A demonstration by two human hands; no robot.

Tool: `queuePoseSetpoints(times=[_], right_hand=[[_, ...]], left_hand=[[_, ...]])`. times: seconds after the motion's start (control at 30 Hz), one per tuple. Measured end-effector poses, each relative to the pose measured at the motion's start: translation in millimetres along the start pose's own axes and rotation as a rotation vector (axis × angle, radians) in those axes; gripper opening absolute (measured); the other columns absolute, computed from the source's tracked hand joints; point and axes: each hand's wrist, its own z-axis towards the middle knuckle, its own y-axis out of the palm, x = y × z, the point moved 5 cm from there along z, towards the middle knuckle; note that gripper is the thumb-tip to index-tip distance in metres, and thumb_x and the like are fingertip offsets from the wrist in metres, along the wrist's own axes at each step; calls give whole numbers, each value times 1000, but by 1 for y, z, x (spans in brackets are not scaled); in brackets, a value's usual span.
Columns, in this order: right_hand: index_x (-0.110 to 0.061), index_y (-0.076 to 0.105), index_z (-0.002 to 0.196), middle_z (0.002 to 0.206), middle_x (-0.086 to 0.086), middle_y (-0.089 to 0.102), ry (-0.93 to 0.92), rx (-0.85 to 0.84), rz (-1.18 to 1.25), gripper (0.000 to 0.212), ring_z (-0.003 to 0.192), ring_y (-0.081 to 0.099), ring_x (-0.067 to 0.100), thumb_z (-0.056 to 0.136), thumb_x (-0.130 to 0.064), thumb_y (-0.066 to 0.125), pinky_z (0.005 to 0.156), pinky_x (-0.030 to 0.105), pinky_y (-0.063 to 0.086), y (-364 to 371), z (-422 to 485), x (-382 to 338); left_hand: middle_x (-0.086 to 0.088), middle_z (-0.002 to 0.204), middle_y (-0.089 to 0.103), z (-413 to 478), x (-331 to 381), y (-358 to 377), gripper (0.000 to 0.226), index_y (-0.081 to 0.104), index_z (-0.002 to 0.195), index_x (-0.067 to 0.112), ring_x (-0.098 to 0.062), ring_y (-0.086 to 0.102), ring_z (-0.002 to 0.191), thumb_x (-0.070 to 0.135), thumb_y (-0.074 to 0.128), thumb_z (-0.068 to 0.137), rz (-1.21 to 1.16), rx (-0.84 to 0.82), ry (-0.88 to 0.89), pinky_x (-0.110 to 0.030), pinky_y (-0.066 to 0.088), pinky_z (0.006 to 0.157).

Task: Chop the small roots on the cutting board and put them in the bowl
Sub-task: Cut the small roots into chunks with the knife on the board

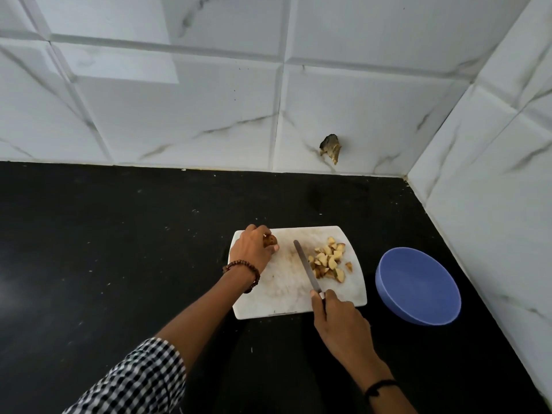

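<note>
A white cutting board point(286, 282) lies on the black counter. My left hand point(252, 248) grips a small brown root point(271, 240) at the board's far left corner. My right hand point(340, 324) holds a knife point(306, 265) by its handle at the board's near edge; the blade points away across the middle of the board. A pile of chopped root pieces point(328, 259) lies on the right side of the board, just right of the blade. An empty blue bowl point(418, 285) stands on the counter to the right of the board.
The black counter point(119, 249) stretches wide to the left and near side. White tiled walls close off the back and the right side, meeting in a corner behind the bowl. A chipped hole point(331, 148) marks the back wall.
</note>
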Motion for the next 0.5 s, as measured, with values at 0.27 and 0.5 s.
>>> queuePoseSetpoints(times=[0.27, 0.5], right_hand=[[-27, 53, 95, 78, -6, 63, 29, -28, 114, 37, 72, 62, 6, 104, -53, 27, 71, 28, 55, 4, 6, -8], [-28, 55, 95, 78, -4, 64, 82, -74, 209, 38, 72, 63, 6, 102, -56, 29, 71, 28, 55, 12, 4, -11]], left_hand=[[7, 100, 60, -25, 11, 14, 28, 59, 103, 26, -6, 56, 85, 36, 73, 80, -112, -161, 182, -24, 52, 76], [12, 96, 54, -36, 8, 22, 39, 63, 107, 24, -4, 53, 83, 38, 78, 73, -156, -141, 201, -12, 42, 71]])
